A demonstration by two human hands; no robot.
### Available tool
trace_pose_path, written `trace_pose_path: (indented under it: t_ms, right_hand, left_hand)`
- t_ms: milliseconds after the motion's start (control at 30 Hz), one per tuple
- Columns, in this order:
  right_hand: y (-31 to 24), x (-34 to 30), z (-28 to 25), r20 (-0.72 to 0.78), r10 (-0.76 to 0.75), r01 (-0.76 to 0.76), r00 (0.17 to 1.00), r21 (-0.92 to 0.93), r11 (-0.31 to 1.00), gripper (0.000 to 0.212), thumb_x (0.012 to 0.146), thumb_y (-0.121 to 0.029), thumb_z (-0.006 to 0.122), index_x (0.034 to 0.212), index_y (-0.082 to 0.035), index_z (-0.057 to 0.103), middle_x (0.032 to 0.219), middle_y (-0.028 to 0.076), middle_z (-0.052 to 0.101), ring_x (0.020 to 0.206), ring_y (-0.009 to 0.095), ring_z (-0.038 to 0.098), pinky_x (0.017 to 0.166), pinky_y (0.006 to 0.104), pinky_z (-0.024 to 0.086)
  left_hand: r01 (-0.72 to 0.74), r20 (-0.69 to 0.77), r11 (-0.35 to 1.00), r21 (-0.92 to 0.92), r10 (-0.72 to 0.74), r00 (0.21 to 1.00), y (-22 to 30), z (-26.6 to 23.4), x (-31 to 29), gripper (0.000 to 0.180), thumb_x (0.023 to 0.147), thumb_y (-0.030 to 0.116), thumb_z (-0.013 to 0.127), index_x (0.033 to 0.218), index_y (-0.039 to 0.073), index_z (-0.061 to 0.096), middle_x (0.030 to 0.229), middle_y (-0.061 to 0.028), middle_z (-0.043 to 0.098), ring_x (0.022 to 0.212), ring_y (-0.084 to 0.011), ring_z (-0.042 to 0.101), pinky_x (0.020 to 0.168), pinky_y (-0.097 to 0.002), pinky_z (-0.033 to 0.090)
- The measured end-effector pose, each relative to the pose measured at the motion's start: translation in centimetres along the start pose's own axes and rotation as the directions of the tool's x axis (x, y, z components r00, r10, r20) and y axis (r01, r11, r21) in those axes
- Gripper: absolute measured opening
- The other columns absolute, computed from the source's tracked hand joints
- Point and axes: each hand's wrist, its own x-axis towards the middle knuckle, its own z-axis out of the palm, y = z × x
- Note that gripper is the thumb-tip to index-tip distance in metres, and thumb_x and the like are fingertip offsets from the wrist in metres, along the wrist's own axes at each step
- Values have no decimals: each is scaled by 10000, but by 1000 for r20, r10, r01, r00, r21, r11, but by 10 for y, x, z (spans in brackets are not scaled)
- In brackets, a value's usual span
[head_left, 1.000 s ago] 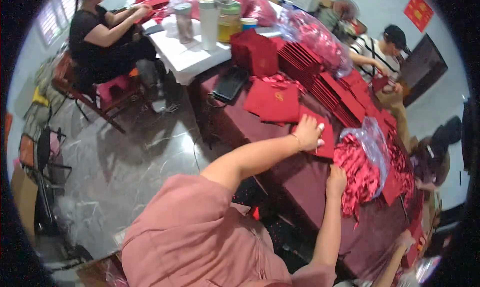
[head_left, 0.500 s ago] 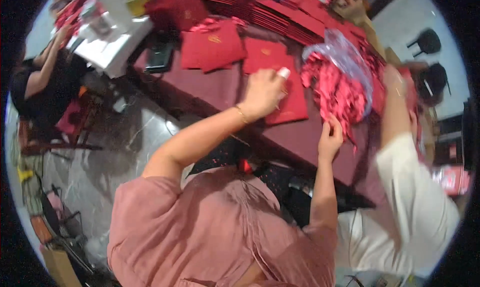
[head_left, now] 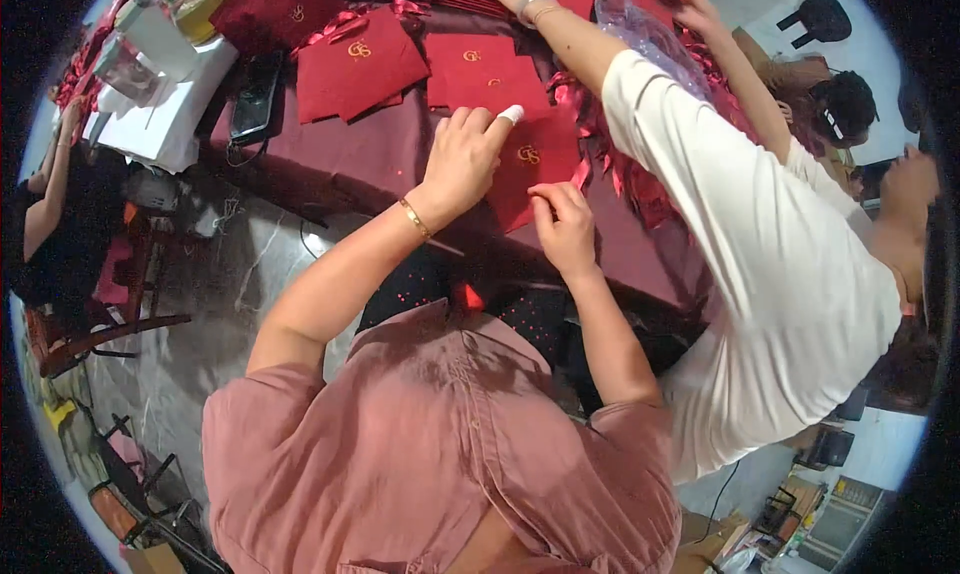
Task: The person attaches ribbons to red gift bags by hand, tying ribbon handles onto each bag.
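A red card folder (head_left: 555,139) with a gold emblem lies tilted over the table in front of me. My left hand (head_left: 462,164) is curled at its left side, fingers closed on its edge; one digit wears a white cover. At the folder's lower right edge, my right hand (head_left: 565,224) makes a pinch. A red ribbon (head_left: 581,174) shows right behind these fingertips. More red folders (head_left: 362,64) lie in overlapping piles just beyond my hands. To the right, a clear plastic bag (head_left: 640,34) with red ribbons is partly hidden by another person's arm.
A co-worker's white-sleeved arm (head_left: 690,154) reaches across from the right. A black phone (head_left: 255,99) lies on the dark red tablecloth (head_left: 400,159). Jars (head_left: 128,62) stand on a white surface at the far left, near another person. A black stool (head_left: 822,19) is at upper right.
My right hand has moved left from the ribbon bunch to the folder. The co-worker's arm now stretches over the ribbons toward the far stacks. The view has shifted.
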Motion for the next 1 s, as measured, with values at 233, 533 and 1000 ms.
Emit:
trace_pose_path:
  t_ms: [233, 533, 1000]
  right_hand:
    - [-10, 9, 8, -46, 55, -52, 997, 81, 995, 113, 835, -30, 601, 941, 0, 628, 899, 147, 647, 839, 328, 629, 751, 389, 501]
    - [-29, 24, 9, -30, 163, -157, 986, 136, 978, 81, 833, -48, 628, 905, -17, 651, 841, 132, 655, 740, 267, 640, 670, 346, 501]
    - [-39, 38, 17, 50, 55, -50, 997, -105, 993, 89, 774, -71, 665, 785, -12, 600, 771, 170, 631, 721, 352, 629, 636, 437, 493]
  left_hand:
    - [-85, 24, 996, 35, 85, 996, -4, -11, -7, 573, 684, 85, 682, 1237, 47, 539, 762, -69, 586, 776, -254, 557, 680, -392, 449]
    - [537, 531, 380, -753, -130, 837, -18, -14, -18, 738, 793, -108, 544, 1458, 151, 359, 934, -78, 651, 748, -148, 586, 642, -275, 495]
    - [565, 561, 395, -724, -140, 816, -22, -14, -23, 752, 815, -127, 504, 1483, 168, 323, 1025, -82, 647, 773, -70, 520, 661, -234, 479]
